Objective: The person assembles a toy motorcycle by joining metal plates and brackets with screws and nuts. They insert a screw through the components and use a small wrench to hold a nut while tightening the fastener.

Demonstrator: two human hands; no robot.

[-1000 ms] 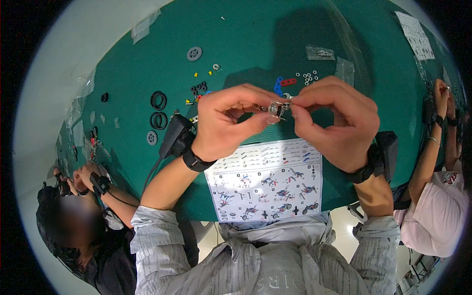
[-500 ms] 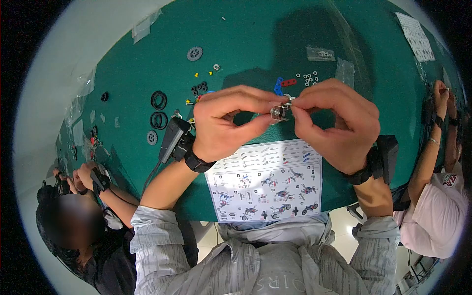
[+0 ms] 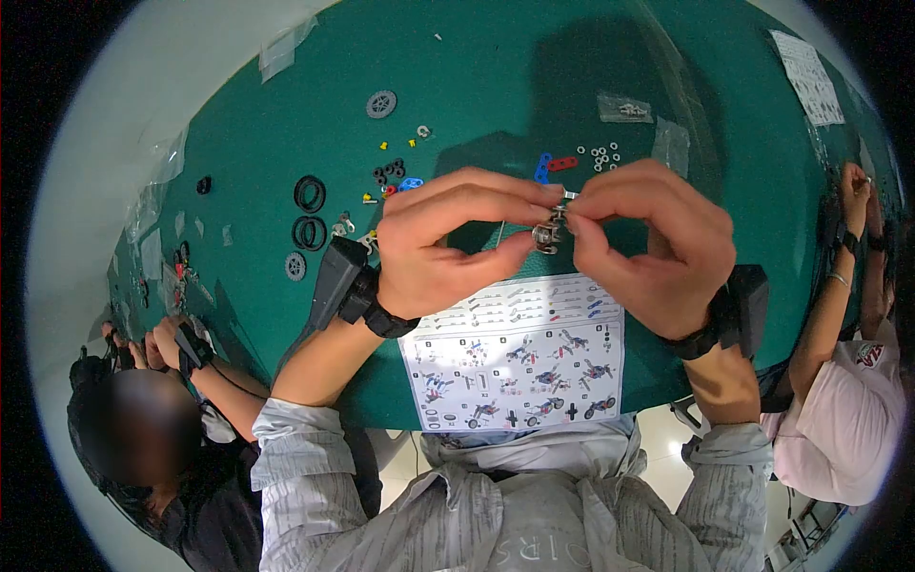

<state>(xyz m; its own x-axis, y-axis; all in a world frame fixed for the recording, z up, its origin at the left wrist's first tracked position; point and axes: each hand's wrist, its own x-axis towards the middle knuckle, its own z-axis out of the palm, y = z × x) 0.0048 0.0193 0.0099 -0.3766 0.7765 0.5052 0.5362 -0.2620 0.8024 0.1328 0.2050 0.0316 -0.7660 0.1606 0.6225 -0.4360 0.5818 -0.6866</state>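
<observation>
Between my two hands, above the green table, is a small metal assembly point(image 3: 545, 236) of silvery and dark parts. My left hand point(image 3: 457, 234) is closed in a pinch on its left side, thumb below and fingers above. From the right, my right hand point(image 3: 658, 238) pinches the same assembly near its upper end with thumb and forefinger. A light-coloured metal piece point(image 3: 570, 195) pokes up between the fingertips. The fingers hide much of the assembly. Below the hands lies a printed instruction sheet point(image 3: 515, 372) with step drawings.
Black rubber rings point(image 3: 309, 194), a grey toothed wheel point(image 3: 381, 104) and small yellow parts point(image 3: 384, 146) lie to the left. Beyond my hands are a red strip point(image 3: 563, 164), a blue bracket point(image 3: 542, 169), white rings point(image 3: 599, 153) and a bagged part point(image 3: 624, 108). People sit on both sides.
The assembly has turned in my fingers and sits slightly lower, and a light metal piece now shows above it. My left fingers have shifted a little; both hands keep their pinch.
</observation>
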